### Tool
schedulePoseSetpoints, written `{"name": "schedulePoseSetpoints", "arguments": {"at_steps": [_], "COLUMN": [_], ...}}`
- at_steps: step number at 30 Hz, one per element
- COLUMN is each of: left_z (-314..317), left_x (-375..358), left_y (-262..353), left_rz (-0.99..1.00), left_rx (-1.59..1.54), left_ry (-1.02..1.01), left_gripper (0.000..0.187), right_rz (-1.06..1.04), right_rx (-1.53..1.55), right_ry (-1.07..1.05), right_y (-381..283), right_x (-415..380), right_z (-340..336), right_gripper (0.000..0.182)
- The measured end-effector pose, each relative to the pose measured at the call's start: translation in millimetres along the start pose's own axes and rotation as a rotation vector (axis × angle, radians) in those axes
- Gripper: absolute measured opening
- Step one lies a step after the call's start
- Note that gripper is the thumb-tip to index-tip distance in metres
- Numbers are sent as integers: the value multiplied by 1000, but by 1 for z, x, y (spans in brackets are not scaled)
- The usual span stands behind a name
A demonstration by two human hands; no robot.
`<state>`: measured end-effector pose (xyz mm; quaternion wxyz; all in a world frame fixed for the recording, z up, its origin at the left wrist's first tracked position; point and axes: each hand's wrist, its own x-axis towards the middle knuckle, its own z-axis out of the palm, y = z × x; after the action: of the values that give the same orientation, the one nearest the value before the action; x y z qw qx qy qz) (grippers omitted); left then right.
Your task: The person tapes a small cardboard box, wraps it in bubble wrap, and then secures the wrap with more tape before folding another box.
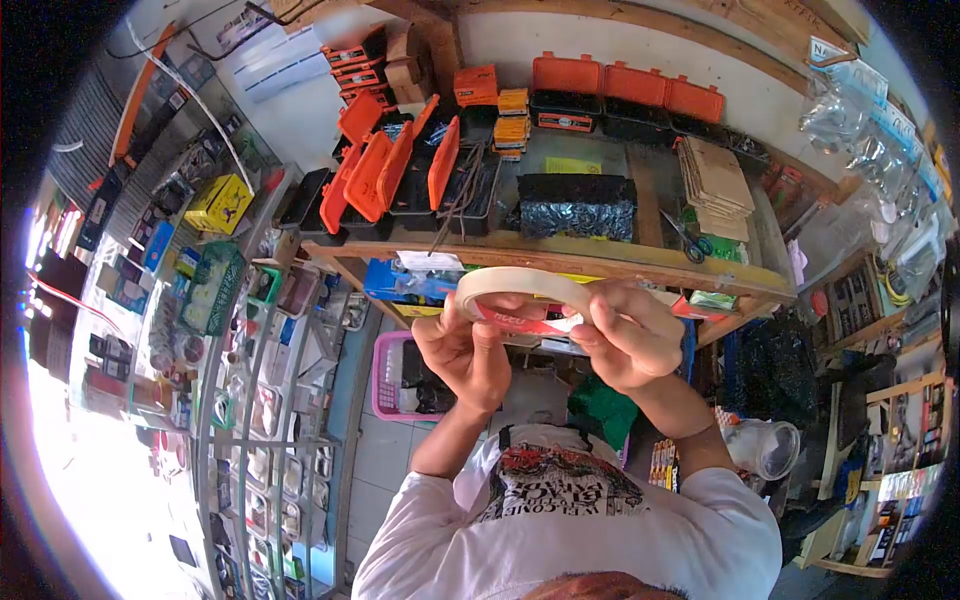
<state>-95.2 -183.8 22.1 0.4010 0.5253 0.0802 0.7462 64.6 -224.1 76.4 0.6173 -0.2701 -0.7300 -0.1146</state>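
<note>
From where I stand, the two hands are set apart, each closed on an opposite side of one roll of tape (522, 278). It is a smooth, cream-coloured ring with a red printed inner face, held up level in front of the wooden counter (560, 254). The left hand (463, 352) grips its left edge between thumb and curled fingers; the right hand (632, 332) pinches the right edge, fingertips bunched.

The counter has a worn timber edge. On it sits a dark, glossy, crinkled block (577, 208), with flat brown cardboard (714, 178) stacked to its right and scissors (688, 240) lying near the edge. Hard orange lids (384, 172) stand tilted open over black boxes to the left, and thin, twig-like strands (463, 195) straggle among them.

Below, a pink plastic basket (384, 385) with a rounded rim stands on pale square tiles (377, 470). Clear, wrinkled plastic bags (868, 135) hang at the right. The person's white shirt (570, 550) falls in soft folds, its dark lettering upside down to me.
</note>
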Motion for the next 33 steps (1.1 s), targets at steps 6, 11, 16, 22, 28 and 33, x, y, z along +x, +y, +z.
{"name": "schedulePoseSetpoints", "arguments": {"at_steps": [6,11,16,22,28,33], "left_z": [9,-7,-27,-40,-56,-62], "left_x": [-7,-16,-20,-31,-39,-47], "left_y": [-1,0,14,30,46,58], "left_rz": [-12,39,75,102,10,1], "left_rx": [-79,-7,31,149,69,169], "left_ry": [161,142,35,-48,-175,-161], "left_gripper": [24,29,37,44,61,62], "right_rz": [6,114,75,130,107,275], "right_rx": [4,68,61,164,272,380], "right_ry": [126,104,-98,-233,-285,-240], "right_y": [5,-4,-7,-12,-10,-10], "right_x": [-26,-9,9,15,15,-10], "right_z": [35,38,28,29,35,43], "right_gripper": [45,36,30,35,37,30]}}
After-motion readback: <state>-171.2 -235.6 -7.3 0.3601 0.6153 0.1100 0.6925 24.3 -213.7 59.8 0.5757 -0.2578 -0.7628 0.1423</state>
